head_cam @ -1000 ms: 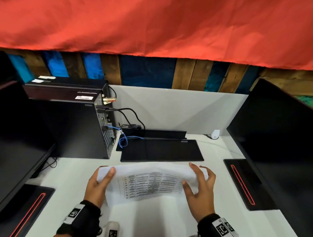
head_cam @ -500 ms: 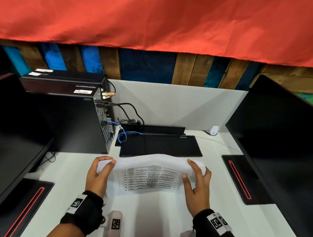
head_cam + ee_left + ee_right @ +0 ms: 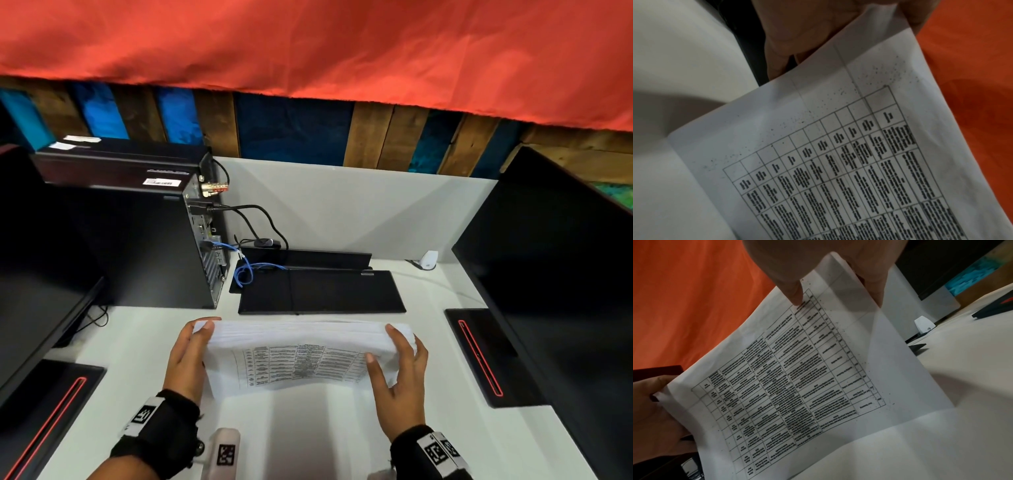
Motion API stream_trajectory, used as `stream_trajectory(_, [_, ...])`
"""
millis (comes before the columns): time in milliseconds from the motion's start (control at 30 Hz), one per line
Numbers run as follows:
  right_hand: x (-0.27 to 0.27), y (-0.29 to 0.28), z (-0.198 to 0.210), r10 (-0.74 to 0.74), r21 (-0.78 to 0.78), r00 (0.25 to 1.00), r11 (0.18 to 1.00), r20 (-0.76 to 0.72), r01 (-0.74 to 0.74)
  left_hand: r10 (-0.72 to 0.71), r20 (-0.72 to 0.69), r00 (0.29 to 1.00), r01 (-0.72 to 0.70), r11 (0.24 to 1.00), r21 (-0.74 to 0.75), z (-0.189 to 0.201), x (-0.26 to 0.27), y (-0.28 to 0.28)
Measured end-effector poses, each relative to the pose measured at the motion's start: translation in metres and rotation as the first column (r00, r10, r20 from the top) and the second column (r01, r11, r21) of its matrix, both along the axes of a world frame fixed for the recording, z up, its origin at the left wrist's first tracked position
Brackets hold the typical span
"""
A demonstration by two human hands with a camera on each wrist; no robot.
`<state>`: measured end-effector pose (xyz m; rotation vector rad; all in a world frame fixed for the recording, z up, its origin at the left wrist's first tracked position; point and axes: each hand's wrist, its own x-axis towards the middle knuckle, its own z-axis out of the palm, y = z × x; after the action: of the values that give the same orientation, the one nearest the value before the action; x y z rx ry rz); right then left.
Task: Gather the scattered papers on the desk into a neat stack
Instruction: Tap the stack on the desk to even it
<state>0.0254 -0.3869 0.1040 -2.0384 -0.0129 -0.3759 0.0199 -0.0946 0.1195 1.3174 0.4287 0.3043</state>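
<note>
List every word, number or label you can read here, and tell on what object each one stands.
None can be read.
White paper stack with printed table: cell text too blurred.
Black computer tower: white sticker too small.
Black wristbands on left hand and right hand: square code markers only, no words.

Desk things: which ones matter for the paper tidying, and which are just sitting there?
In the job:
papers
left hand
right hand
desk

Just there:
computer tower
keyboard
blue cable
right monitor
</note>
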Motion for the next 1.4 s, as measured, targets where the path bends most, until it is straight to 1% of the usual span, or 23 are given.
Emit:
stream_trajectory(200, [-0.002,-0.002,0.003,0.001,-0.014,1.000,1.000,-0.023,-0.002,-0.045,-0.004,0.999,0.046,0.999,0.014,0.001,-0.003,0.000])
stream_trajectory(300, [0.000,-0.003,0.005,-0.007,-0.049,1.000,0.999,0.019,0.008,-0.063,-0.013,0.998,0.064,0.998,0.018,0.003,-0.006,0.000])
stream_trajectory(433, [0.003,-0.003,0.005,-0.012,-0.038,1.000,0.999,-0.022,0.011,-0.093,-0.027,0.995,0.093,0.996,0.013,0.006,-0.008,0.000])
stream_trajectory(533, [0.006,-0.003,0.004,-0.031,-0.039,0.999,0.999,0.032,0.032,-0.130,0.005,0.991,0.130,0.991,0.038,0.003,-0.011,0.002])
stream_trajectory(567, [0.006,-0.003,0.004,-0.037,-0.036,0.999,0.999,0.033,0.038,-0.137,0.014,0.990,0.136,0.989,0.053,0.001,-0.012,0.004])
stream_trajectory(667, [0.009,-0.004,0.003,-0.038,-0.049,0.999,0.998,0.010,0.038,-0.169,0.013,0.986,0.168,0.985,0.037,-0.006,-0.012,0.007])
stream_trajectory(733, [0.013,-0.004,0.004,-0.023,-0.081,1.000,0.996,0.021,0.024,-0.184,-0.004,0.983,0.184,0.982,0.045,-0.010,-0.010,0.009])
stream_trajectory(833, [0.019,-0.005,0.010,0.000,-0.105,1.000,0.994,0.016,0.002,-0.211,-0.042,0.977,0.214,0.972,0.098,-0.015,-0.007,0.012])
stream_trajectory(900, [0.021,-0.007,0.014,-0.008,-0.104,0.999,0.995,0.031,0.011,-0.223,-0.066,0.972,0.230,0.967,0.110,-0.018,-0.006,0.014])
stream_trajectory(967, [0.021,-0.008,0.012,-0.009,-0.055,1.000,0.998,0.024,0.010,-0.226,-0.087,0.970,0.235,0.965,0.115,-0.023,-0.004,0.017])
stream_trajectory(1000, [0.021,-0.010,0.009,-0.007,0.027,1.000,1.000,-0.016,0.007,-0.235,-0.102,0.967,0.246,0.962,0.118,-0.026,-0.003,0.017])
stream_trajectory(1033, [0.021,-0.012,0.006,-0.004,0.145,0.997,0.989,-0.071,0.014,-0.252,-0.115,0.961,0.265,0.957,0.114,-0.030,-0.002,0.017])
stream_trajectory(1100, [0.023,-0.015,0.002,0.042,0.295,0.970,0.955,-0.238,0.031,-0.256,-0.144,0.956,0.270,0.959,0.086,-0.039,0.000,0.018])
stream_trajectory(1133, [0.025,-0.017,-0.003,0.075,0.336,0.950,0.941,-0.304,0.034,-0.229,-0.164,0.959,0.244,0.967,0.078,-0.042,0.001,0.019])
stream_trajectory(1167, [0.024,-0.017,0.001,0.104,0.374,0.934,0.927,-0.341,0.034,-0.203,-0.178,0.963,0.221,0.972,0.084,-0.044,0.002,0.019])
stream_trajectory(1200, [0.026,-0.016,0.001,0.095,0.380,0.920,0.923,-0.381,0.063,-0.186,-0.183,0.965,0.206,0.974,0.097,-0.046,0.003,0.021])
stream_trajectory(1300, [0.028,-0.017,0.012,0.070,0.441,0.930,0.891,-0.362,0.105,-0.191,-0.180,0.965,0.220,0.963,0.156,-0.042,0.008,0.022])
stream_trajectory(1400, [0.030,-0.024,0.012,0.122,0.471,0.936,0.881,-0.330,0.051,-0.209,-0.181,0.961,0.236,0.960,0.148,-0.035,0.010,0.019])
